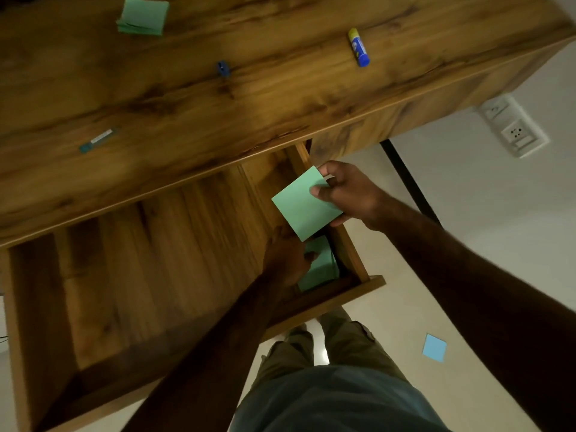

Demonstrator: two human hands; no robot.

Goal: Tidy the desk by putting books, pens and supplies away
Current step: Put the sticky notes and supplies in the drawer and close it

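Square green notepad point(304, 204), pinched by the right hand point(349, 194) over the open drawer point(156, 260). Left hand point(285, 257) is down inside, grip too blurred to tell.

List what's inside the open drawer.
In the drawer, green notes lie in the front right corner, the left hand touching them. The right hand holds a green pad above; what lies under pad and hand can't be seen.

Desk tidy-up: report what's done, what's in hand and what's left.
Done: green paper lies in the open drawer, by the left hand. In hand: the right hand pinches a green notepad above that drawer. Left: another green pad, a glue stick, a small blue item and a thin teal-tipped item on the desk, plus a blue note on the floor.
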